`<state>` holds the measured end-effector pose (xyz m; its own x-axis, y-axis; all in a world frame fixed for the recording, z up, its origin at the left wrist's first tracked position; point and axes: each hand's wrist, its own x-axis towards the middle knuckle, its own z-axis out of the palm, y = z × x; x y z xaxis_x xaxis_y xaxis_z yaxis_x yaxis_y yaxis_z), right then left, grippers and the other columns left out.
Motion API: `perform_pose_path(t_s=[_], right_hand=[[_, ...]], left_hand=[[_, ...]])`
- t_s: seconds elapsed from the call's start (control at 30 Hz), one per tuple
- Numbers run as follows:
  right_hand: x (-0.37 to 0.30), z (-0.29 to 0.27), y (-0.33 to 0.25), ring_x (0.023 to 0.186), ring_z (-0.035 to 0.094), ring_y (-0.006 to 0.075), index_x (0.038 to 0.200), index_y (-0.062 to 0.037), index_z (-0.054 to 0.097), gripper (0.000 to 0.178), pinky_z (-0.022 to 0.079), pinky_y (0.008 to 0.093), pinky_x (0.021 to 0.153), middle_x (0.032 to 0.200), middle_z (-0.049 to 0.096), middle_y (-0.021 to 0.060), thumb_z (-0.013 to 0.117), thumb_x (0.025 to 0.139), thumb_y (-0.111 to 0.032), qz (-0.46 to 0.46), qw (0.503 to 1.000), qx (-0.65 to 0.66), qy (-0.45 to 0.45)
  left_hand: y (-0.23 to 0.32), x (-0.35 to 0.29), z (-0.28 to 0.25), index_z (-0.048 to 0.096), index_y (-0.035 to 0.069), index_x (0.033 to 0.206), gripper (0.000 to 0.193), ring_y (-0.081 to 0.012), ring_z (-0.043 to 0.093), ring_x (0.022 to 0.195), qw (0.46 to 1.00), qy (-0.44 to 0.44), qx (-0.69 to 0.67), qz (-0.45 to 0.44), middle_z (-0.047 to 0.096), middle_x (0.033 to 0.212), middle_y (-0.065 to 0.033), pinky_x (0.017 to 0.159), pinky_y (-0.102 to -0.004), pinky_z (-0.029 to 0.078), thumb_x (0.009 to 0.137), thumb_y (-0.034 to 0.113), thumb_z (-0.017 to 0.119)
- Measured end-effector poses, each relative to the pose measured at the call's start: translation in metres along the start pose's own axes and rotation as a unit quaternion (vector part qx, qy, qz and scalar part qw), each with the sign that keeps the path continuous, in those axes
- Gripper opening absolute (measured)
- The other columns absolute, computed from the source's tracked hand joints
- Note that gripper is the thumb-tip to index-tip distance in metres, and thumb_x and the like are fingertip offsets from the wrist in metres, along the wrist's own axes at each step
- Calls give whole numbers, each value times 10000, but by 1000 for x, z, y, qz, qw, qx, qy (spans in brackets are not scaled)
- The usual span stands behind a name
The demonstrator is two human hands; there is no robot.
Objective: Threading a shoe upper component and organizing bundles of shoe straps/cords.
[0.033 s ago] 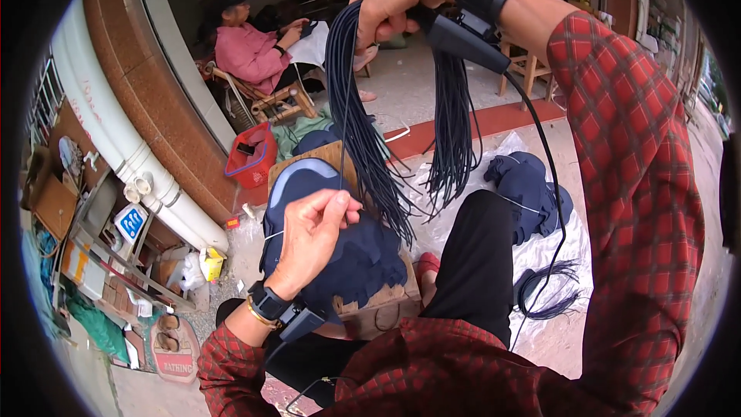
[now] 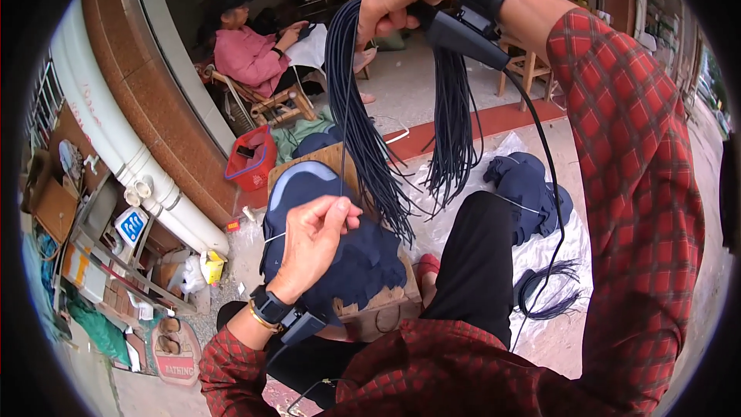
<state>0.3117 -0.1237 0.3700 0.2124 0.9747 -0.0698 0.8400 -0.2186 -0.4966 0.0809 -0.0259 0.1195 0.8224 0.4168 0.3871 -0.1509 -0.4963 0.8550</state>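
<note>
My right hand [image 2: 397, 0] is raised high and closed around a bundle of dark navy cords [image 2: 351, 100]. The bundle folds over the hand and hangs in two loose tails. Lower and to the left, my left hand [image 2: 316, 235] pinches the end of a single cord, which runs up taut toward the bundle. Under that hand lies a stack of dark navy cut fabric pieces [image 2: 351, 262], the top one with a pale curved band, on a wooden board or stool [image 2: 397, 293]. A white tie runs across the stack's left side.
On plastic sheeting [image 2: 571, 278] at right lie a tied bundle of navy fabric [image 2: 525, 189] and a small coil of dark cords [image 2: 552, 293]. Beyond sits another person [image 2: 251, 58] on a bamboo chair, near a red basket [image 2: 251, 162]. A cluttered rack [image 2: 131, 262] and slippers [image 2: 174, 347] are at left.
</note>
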Motion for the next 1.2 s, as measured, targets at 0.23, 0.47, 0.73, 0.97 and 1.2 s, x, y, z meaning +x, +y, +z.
perform_pose_path(t_s=[0.23, 0.47, 0.73, 0.97, 1.2], right_hand=[[-10, -27, 11, 455, 404, 90, 585, -71, 612, 210, 302, 275, 447, 531, 499, -24, 724, 754, -127, 24, 998, -21, 49], [-5, -14, 8, 400, 394, 61, 765, -58, 702, 121, 312, 229, 402, 547, 515, -34, 730, 772, -176, 59, 990, -59, 109], [-11, -10, -2, 408, 430, 76, 789, -52, 719, 141, 333, 230, 394, 568, 539, -13, 716, 774, -192, 53, 989, -43, 129], [-13, -5, -21, 395, 420, 63, 850, -19, 719, 163, 331, 222, 371, 554, 524, -22, 682, 797, -169, 47, 985, -49, 157], [3, -6, -20, 418, 420, 56, 757, -30, 683, 106, 327, 225, 394, 564, 542, -19, 679, 813, -120, 24, 997, 20, 68]], left_hand=[[-11, 2, 6, 692, -42, 889, 315, -68, 581, 684, 1000, 2, 4, -12, 660, 743, -32, 629, -224, 474, 996, 214, 544], [-18, 19, -6, 696, -29, 882, 344, -67, 582, 670, 998, 15, 23, -49, 653, 732, -23, 614, -218, 470, 1005, 245, 526], [15, 39, 2, 604, -5, 1002, 260, -102, 568, 688, 973, 183, 109, 87, 621, 807, -47, 631, -259, 485, 880, 205, 697], [-1, 28, 24, 692, -1, 909, 119, -54, 546, 625, 985, 114, 98, 86, 647, 730, -14, 569, -217, 459, 869, 111, 700], [-2, 37, 28, 659, -76, 1007, 311, -79, 603, 698, 994, 84, -59, -41, 679, 808, -55, 614, -227, 495, 920, 222, 677]])
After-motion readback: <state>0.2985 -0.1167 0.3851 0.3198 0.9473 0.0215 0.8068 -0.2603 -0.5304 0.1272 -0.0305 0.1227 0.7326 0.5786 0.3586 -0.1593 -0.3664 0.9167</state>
